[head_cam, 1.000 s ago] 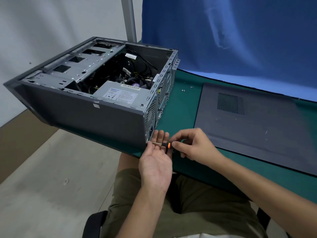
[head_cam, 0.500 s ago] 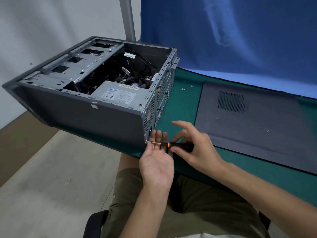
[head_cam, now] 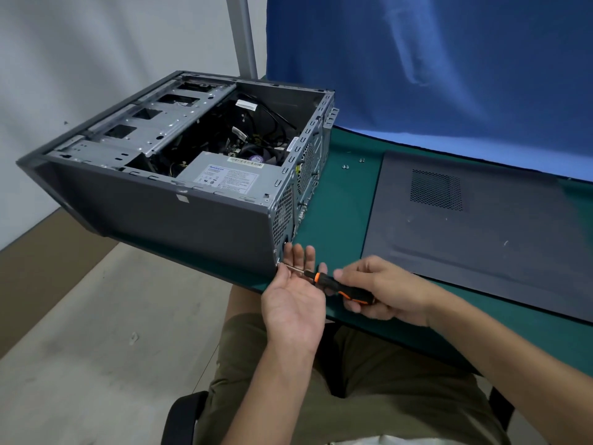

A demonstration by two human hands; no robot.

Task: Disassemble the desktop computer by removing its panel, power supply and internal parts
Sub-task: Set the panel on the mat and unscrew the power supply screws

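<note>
Panel is already off and lies flat on the green table, at 2 o'clock from the hands. Computer case sits open at 10 o'clock, overhanging the table edge.

Step in hand, by my reading: unscrewing the power supply, which sits in the case's near rear corner.

- **Screwdriver:** the tip meets the rear lower corner of the case. The screw itself is too small to make out.
- **Right hand:** curled round the black-and-orange handle.
- **Left hand:** palm up, holding nothing. Its fingers are straight under the shaft, probably to catch the screw.

Next move calls for keeping the tip seated, turning, and catching the screw.

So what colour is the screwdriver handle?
The screwdriver handle is black with orange trim, clearest in the head view.
</note>
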